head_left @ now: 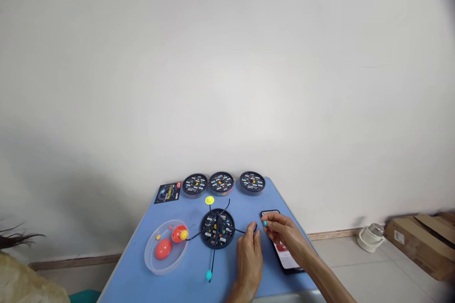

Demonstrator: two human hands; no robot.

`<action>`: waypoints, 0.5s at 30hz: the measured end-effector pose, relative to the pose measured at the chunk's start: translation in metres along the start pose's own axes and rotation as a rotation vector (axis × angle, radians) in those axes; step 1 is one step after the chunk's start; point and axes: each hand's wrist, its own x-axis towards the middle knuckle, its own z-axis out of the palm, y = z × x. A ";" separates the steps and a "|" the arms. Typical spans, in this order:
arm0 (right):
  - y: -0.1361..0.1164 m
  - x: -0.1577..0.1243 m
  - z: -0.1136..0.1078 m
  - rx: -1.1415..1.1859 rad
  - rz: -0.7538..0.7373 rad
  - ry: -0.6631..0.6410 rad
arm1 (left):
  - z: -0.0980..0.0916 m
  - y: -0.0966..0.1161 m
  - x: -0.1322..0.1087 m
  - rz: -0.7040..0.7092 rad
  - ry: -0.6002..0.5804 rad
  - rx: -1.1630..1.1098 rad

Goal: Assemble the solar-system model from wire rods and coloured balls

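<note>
A planet model stands on a round black base (223,242) printed with small pictures, with thin black arms spreading from its centre. My left hand (250,258) pinches the end of the arm that reaches right. Between the fingertips of my right hand (284,233) is a small teal ball (265,223), held just right of that arm's end and apart from it. Other arms carry a yellow piece (209,200) at the back, a yellow ball (184,235) at the left and a turquoise ball (208,275) at the front.
Left of the model, a clear plastic bowl (151,266) holds red half-spheres (163,249) and small pieces. A phone (288,261) lies partly under my right hand. Along the wall stand round cases (195,184) and a dark printed card (168,192). A cardboard box (419,244) is on the floor.
</note>
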 end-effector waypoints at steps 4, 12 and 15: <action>-0.002 0.004 0.001 -0.069 0.004 -0.015 | 0.000 0.006 0.000 -0.025 -0.047 -0.046; -0.006 0.010 0.008 -0.220 -0.040 -0.076 | 0.002 0.004 0.001 -0.030 -0.058 -0.091; -0.007 0.012 0.009 -0.323 -0.082 -0.127 | 0.002 0.003 0.001 -0.027 -0.055 -0.110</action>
